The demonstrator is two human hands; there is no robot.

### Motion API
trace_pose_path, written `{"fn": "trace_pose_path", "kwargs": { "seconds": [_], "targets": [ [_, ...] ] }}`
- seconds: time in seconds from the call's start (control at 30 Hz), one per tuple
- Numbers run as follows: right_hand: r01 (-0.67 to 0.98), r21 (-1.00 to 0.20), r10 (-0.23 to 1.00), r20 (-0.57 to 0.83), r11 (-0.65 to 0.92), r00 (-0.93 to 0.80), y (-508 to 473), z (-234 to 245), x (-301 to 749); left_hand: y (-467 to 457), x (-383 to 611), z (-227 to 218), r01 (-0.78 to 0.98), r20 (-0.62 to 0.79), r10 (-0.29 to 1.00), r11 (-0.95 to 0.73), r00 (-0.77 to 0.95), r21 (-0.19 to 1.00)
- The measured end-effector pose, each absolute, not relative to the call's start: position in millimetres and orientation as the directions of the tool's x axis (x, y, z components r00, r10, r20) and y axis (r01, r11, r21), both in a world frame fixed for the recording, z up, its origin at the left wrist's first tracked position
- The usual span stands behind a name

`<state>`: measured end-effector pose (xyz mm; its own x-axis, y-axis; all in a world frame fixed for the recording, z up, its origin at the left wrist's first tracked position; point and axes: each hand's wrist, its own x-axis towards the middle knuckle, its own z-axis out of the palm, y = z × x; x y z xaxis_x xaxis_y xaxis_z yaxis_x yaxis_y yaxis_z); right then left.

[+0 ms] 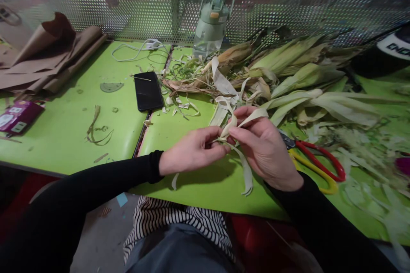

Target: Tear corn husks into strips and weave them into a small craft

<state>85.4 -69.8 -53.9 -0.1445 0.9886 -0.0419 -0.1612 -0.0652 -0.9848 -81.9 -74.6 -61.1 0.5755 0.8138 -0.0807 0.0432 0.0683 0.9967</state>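
Pale corn husk strips [245, 174] cross between my two hands above the green table, their loose ends hanging down and sticking up. My left hand [194, 150] pinches the strips where they meet, thumb and fingers closed. From the other side, my right hand [261, 147] grips the same strips between thumb and fingers. Part of the crossing is hidden by the fingers. Just right of my right hand lie scissors [320, 160] with red and yellow handles. Behind my hands is a heap of corn husks [288, 62], some green, some dry and brown.
A black phone [148, 91] and a clear protractor [111, 87] lie left of centre. A water bottle [211, 25] stands before the perforated metal screen [141, 13]. Brown paper [48, 59], a purple box [21, 116] and a white cable [128, 53] are farther left. Husk shreds [368, 170] cover the right side.
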Motion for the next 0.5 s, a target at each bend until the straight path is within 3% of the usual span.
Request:
{"fn": "trace_pose_path", "kwargs": {
  "seconds": [0.33, 0.5],
  "targets": [
    [-0.181, -0.984, 1.000, 0.001, -0.003, -0.022, -67.9, -47.6, 84.3, -80.2, -77.9, -66.6, 0.002, -0.091, 0.844, 0.105, 0.529, 0.994],
    [-0.039, -0.999, 0.995, -0.006, -0.009, -0.097, -65.7, -53.0, 86.3, -78.2, -79.6, -60.1, -0.066, -0.108, 0.813, 0.177, 0.572, 0.982]
  ]
}}
